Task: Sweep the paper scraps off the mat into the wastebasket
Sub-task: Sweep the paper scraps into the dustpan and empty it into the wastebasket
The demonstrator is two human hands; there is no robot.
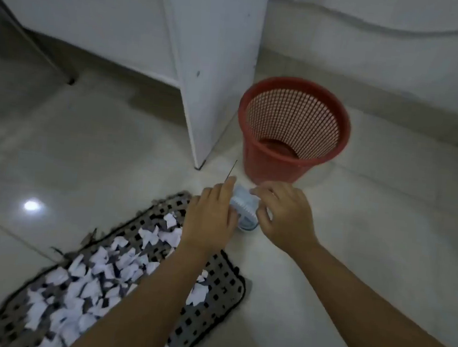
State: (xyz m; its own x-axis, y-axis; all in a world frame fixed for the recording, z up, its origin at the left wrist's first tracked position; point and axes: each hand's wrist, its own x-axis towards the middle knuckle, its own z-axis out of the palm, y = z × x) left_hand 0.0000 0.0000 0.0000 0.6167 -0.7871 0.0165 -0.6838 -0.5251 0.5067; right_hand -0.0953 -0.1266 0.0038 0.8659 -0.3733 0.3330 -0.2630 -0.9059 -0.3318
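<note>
Mat (pixel 219 287): grey w/ black squares, black edging, lies diagonally on floor, lower left; far end near the hands.
Scraps (pixel 95 275): white paper bits, heaped along mat's middle, from near L hand down to frame's bottom-left edge; a few under L forearm.
Basket (pixel 293 129): red, mesh wall, upright on floor beyond the hands, just right of cabinet corner; inside looks bare apart from its red base.
Brush (pixel 244 205): small, pale blue/white, bristles showing, held between both hands just past mat's far end, near basket's base; sits at or just above floor, can't tell which.
L hand (pixel 212 216): fingers curled round brush's left side, gripping it; wrist over mat's far end.
R hand (pixel 285 212): fingers bent, tips pinching brush's right/top side.
Thin dark stick (pixel 231 170): pokes up from behind L hand twd cabinet corner; what it belongs to: can't tell.
Cabinet (pixel 213 60): white, corner stands on floor left of basket.
Floor (pixel 370 229): pale glossy tile, light glare at left.
Pic: motion-blurred.
</note>
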